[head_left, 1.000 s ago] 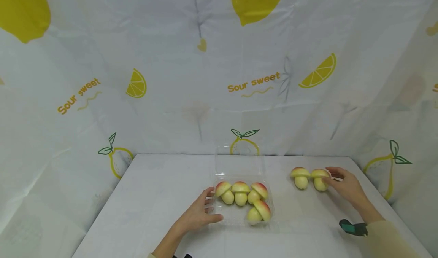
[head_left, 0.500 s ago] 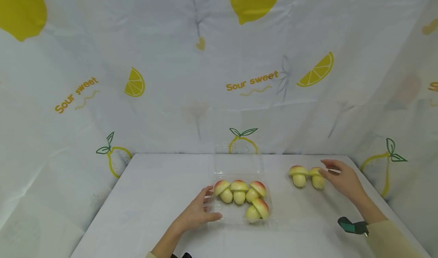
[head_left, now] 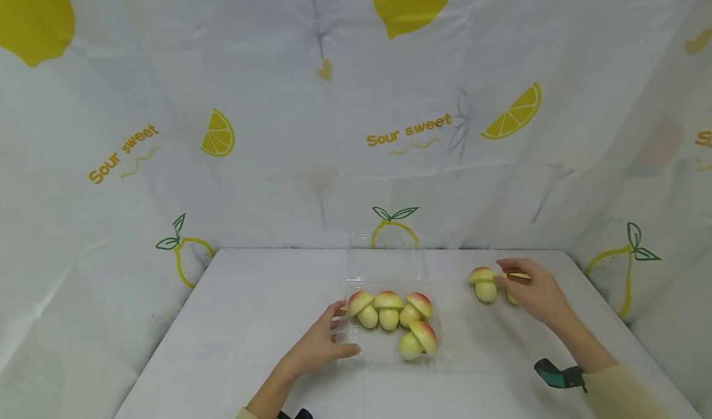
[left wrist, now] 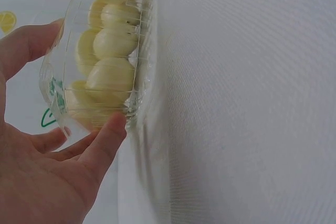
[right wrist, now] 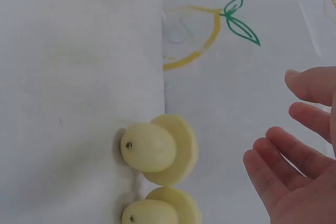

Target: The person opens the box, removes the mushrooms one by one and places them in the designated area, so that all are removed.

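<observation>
A clear plastic clamshell box (head_left: 372,348) sits mid-table with its lid (head_left: 386,264) raised at the back. Several yellow toy mushrooms (head_left: 388,311) with red-tinged caps lie inside, three in a back row and one at the front right. My left hand (head_left: 318,347) holds the box's left end, thumb at the near corner and fingers along the side wall (left wrist: 58,93). Two more toy mushrooms stand to the right of the box: the left one (head_left: 486,285) shows fully, the other is partly behind my right hand (head_left: 534,292). In the right wrist view that hand (right wrist: 299,166) is apart from both mushrooms (right wrist: 157,148), fingers loosely bent, holding nothing.
The white-covered table (head_left: 245,320) ends at a back edge against a white curtain (head_left: 295,159) printed with lemons. A dark strap-like piece with a green patch (head_left: 556,376) hangs at my right wrist.
My right hand first moved slightly up off the right-hand mushroom, then left over it, toward the left one. The left hand and the box stay put.
</observation>
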### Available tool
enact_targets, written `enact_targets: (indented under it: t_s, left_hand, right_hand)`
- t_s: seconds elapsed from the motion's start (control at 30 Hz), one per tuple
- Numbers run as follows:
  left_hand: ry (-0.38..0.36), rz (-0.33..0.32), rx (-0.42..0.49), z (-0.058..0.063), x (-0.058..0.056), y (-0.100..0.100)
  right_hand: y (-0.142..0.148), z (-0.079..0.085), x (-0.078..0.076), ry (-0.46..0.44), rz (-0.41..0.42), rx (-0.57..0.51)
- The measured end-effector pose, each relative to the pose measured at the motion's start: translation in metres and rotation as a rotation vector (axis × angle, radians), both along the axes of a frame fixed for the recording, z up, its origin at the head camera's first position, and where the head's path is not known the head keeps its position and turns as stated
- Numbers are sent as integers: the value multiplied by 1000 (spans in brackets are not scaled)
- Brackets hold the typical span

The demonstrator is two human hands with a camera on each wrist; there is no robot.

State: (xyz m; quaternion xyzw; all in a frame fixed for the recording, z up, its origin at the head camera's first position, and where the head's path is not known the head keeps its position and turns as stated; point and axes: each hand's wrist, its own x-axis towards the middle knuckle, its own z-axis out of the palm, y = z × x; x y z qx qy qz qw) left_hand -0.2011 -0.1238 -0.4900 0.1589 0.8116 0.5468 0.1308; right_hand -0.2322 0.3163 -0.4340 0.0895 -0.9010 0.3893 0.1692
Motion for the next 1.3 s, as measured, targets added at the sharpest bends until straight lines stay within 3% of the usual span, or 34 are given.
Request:
enact_targets:
  t_s: [0.23,0.47,0.67,1.3]
  left_hand:
    - [4,-3,-1,0,0,0]
    - [5,-2,-3,0,0,0]
    - [1,-8,-2,1,-1,0]
    - [12,-15,-4,-1,-1,-1]
  right_hand:
    - [-19,5,7,42,50,46]
    - [-37,7,13,106,114,13]
    - [-52,8,20,78,149,-18]
    - [-81,-6,30,117,278,2]
